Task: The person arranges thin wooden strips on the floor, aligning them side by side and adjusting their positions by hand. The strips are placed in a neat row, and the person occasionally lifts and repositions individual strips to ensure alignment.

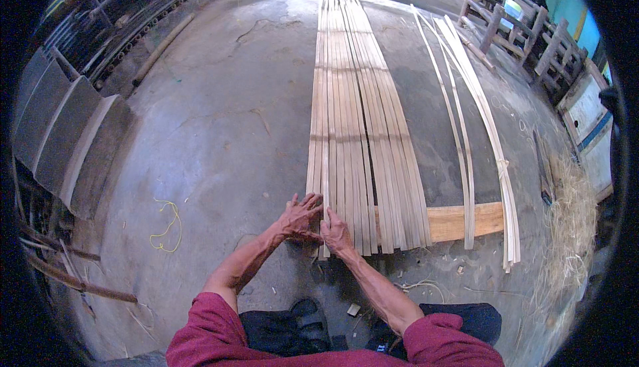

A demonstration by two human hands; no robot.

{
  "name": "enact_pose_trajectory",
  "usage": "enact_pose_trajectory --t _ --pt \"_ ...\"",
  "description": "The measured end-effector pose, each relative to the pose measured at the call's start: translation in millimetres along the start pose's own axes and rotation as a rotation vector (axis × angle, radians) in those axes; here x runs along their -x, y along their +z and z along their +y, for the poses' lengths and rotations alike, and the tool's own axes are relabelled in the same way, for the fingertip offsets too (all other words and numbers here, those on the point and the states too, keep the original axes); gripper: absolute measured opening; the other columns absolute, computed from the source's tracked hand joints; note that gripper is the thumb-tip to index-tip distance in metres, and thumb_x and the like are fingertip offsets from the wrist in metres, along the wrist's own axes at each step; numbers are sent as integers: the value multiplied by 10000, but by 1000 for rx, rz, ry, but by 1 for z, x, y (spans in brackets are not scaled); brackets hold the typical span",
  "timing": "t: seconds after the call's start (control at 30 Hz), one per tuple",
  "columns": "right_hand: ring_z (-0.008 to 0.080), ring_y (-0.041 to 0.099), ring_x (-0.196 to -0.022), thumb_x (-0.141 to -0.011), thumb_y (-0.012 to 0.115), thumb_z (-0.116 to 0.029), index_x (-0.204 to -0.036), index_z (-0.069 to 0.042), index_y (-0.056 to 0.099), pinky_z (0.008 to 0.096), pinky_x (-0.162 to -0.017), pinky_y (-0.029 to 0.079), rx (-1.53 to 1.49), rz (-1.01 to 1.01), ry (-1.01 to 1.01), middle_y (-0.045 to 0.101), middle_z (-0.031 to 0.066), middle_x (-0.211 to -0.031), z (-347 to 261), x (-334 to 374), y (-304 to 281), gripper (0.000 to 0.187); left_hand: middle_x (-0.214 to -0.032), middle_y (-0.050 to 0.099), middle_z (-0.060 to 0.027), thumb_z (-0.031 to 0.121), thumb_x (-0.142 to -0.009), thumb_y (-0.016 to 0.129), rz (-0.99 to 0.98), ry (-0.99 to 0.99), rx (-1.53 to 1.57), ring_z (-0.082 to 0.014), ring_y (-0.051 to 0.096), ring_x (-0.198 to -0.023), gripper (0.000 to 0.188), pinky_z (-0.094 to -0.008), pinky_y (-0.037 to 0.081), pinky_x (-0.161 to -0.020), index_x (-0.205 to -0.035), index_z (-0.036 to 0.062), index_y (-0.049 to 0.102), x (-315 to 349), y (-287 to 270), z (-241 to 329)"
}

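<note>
Long pale bamboo strips (353, 101) lie side by side on the floor, running away from me, with a dark gap between two groups of them. At the near left corner of this row, my right hand (337, 235) has its fingers closed on the end of one bamboo strip (325, 174). My left hand (301, 218) rests against the left edge, palm down, its fingers spread and its thumb reaching toward the same strip end. A wooden board (459, 222) lies crosswise under the near ends.
Right of the row lie loose strips (468, 187) and a tied bundle of strips (498, 147). Fibre shavings (569, 220) and a knife-like tool (544, 181) are farther right. Yellow string (174, 224) lies on the left floor. Grey corrugated sheets (86, 134) and a pole (163, 49) line the left side.
</note>
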State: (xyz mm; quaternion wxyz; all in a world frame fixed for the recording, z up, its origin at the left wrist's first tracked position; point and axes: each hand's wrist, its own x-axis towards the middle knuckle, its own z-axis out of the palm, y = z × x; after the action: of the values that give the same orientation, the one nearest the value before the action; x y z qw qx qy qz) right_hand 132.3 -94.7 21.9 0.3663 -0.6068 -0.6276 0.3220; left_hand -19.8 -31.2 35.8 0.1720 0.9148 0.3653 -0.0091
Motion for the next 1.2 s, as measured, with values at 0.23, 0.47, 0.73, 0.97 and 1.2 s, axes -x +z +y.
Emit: enact_pose_trajectory --t 0.23,0.47,0.73,0.97,1.2 --pt "402 545 -922 -787 487 -195 -1181 54 415 424 -778 447 50 -178 244 544 290 -995 -21 -12 -22 472 -1390 222 -102 652 -535 620 35 -10 -36 -319 184 -1288 965 -581 159 -995 -1298 134 334 2 2 3" --pt "337 588 -805 -783 513 -183 -1193 21 429 405 -689 457 -115 -43 240 586 228 -880 -19 -15 -11 465 -1399 202 -107 689 -497 629 33 -41 -76 -326 158 -1295 1079 -556 132 -1018 -1324 95 274 3 7 2" --pt "336 587 -815 -781 526 -185 -1178 23 442 392 -703 459 -13 43 165 585 223 -881 -7 -10 -10 456 -1409 181 -123 610 -504 683 -70 36 121 -348 132 -1298 1097 -524 180 -1015 -1333 50 233 2 -7 -13" --pt "362 553 -947 -779 527 -196 -1195 10 431 403 -750 456 -77 -4 131 534 273 -1040 -8 -11 -7 475 -1403 187 -136 576 -482 711 -49 13 80 -345 136 -1297 1114 -514 193 -1014 -1328 34 232 8 -10 -6" --pt "244 559 -651 -774 534 -177 -1205 -3 434 358 -603 449 -72 9 173 558 171 -736 -9 -11 -7 475 -1401 197 -120 573 -478 717 -95 -7 77 -339 141 -1296 1102 -539 191 -1002 -1327 52 245 4 -16 -4"
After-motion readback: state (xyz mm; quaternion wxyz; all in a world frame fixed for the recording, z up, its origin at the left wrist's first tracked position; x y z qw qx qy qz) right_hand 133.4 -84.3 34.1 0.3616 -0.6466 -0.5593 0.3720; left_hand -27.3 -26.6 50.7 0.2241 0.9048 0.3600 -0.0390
